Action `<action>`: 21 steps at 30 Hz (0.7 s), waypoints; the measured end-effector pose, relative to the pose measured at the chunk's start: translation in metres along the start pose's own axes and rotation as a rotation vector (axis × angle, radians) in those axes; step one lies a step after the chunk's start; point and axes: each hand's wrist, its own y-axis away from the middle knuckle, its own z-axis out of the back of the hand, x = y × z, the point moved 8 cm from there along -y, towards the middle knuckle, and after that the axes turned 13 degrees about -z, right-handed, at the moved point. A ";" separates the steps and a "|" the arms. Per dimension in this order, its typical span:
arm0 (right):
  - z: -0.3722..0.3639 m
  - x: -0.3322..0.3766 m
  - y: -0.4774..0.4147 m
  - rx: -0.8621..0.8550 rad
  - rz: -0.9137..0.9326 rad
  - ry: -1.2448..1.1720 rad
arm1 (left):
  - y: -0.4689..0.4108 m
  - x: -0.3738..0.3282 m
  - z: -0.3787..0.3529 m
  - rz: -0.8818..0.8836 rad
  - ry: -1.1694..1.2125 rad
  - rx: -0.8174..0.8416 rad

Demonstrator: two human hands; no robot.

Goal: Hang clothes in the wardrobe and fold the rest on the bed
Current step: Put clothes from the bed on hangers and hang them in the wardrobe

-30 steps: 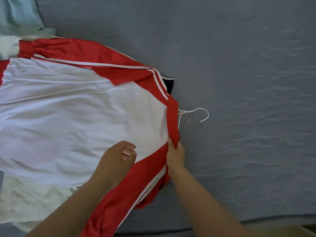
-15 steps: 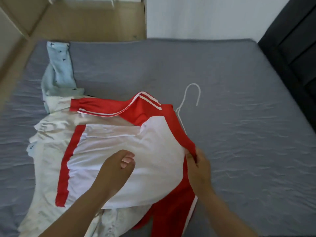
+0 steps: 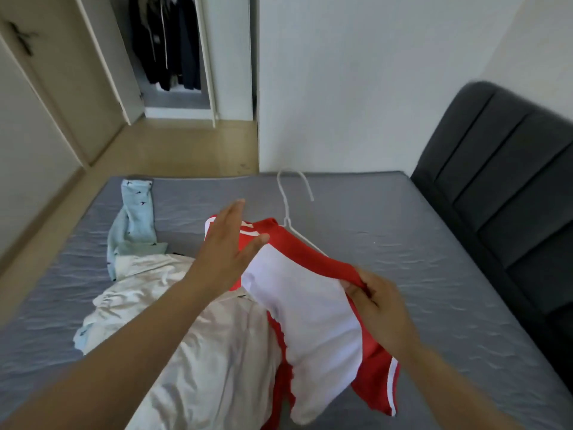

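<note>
A red and white jersey (image 3: 313, 318) on a white wire hanger (image 3: 290, 209) is lifted off the grey bed (image 3: 434, 274). My right hand (image 3: 376, 305) pinches its red shoulder at the right. In front of the jersey's collar my left hand (image 3: 231, 246) is raised with straight fingers, holding nothing. The hanger's hook sticks up past the collar. At the back left, the wardrobe (image 3: 167, 54) stands open with dark clothes hanging inside.
A cream-white garment (image 3: 192, 336) lies crumpled on the bed under my left arm. A light blue patterned garment (image 3: 135, 218) lies beyond it. A dark padded headboard (image 3: 508, 193) stands at the right. A wooden floor (image 3: 173, 150) leads to the wardrobe.
My view has tilted up from the bed to the room. The jersey has been lifted off the bed by my right hand. My left hand left the cloth and opened.
</note>
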 end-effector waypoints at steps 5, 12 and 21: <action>0.055 0.025 0.017 -0.027 0.032 0.077 | -0.009 -0.026 0.005 -0.013 -0.254 0.258; 0.106 0.059 0.036 -0.052 0.127 0.328 | 0.003 -0.090 0.017 -0.252 -0.200 0.109; 0.071 0.113 0.027 0.009 0.336 0.328 | 0.012 -0.117 0.034 -0.345 -0.246 0.068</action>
